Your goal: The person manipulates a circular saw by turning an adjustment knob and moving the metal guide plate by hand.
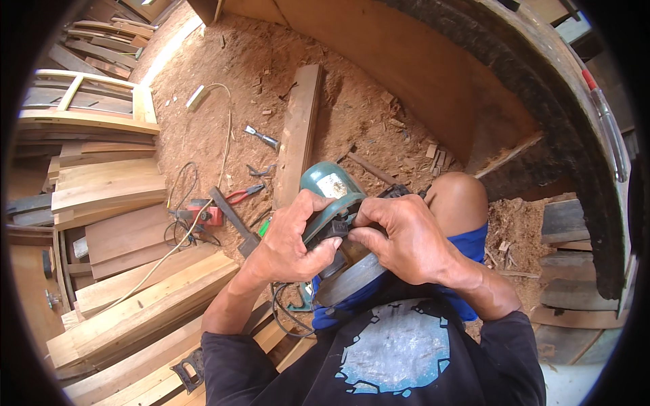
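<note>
A green bench grinder point(325, 177) with a rounded motor housing rests in front of my lap. Its grey grinding wheel point(353, 279) faces my body. My left hand point(288, 237) is closed on the grinder's side, its thumb against a small black part point(336, 229). From the other side, my right hand point(409, 237) pinches at that same black part with thumb and forefinger. The fingers cover much of the part, so its exact kind is hidden.
A long plank point(298, 128) lies on sawdust ahead. To its left are red-handled pliers point(245, 194), a hammer point(233, 220) and a red power tool point(208, 213) with tangled cord. Stacked boards point(142, 304) fill the left side. A curved wooden wall point(433, 88) bounds the right.
</note>
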The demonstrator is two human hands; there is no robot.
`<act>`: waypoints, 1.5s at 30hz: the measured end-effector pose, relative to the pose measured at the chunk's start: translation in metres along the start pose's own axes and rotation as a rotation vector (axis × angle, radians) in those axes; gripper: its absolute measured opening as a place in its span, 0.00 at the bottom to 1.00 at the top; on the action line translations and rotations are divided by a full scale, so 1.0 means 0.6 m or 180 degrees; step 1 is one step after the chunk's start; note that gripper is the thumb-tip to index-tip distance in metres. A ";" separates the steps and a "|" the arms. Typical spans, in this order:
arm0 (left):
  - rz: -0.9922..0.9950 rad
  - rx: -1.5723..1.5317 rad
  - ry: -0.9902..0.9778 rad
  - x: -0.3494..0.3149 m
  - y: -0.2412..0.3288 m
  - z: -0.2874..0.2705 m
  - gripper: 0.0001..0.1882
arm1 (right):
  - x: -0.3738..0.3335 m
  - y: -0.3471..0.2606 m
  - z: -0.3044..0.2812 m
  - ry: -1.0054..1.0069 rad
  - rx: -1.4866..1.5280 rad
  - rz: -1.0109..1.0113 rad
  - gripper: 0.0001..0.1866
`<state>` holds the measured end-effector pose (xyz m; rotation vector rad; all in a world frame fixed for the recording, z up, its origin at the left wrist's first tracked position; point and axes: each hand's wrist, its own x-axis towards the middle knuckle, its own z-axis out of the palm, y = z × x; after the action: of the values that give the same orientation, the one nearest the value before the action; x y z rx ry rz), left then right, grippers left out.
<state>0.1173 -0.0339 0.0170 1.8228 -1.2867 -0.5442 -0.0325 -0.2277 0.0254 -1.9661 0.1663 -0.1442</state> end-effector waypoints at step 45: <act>0.0226 0.0307 0.0164 0.005 0.001 0.004 0.22 | 0.013 -0.004 0.016 0.0426 -0.0837 -0.0316 0.06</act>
<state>0.1163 -0.0375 0.0163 1.8499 -1.3576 -0.4002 -0.0232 -0.2196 0.0240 -2.2287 0.1825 -0.3336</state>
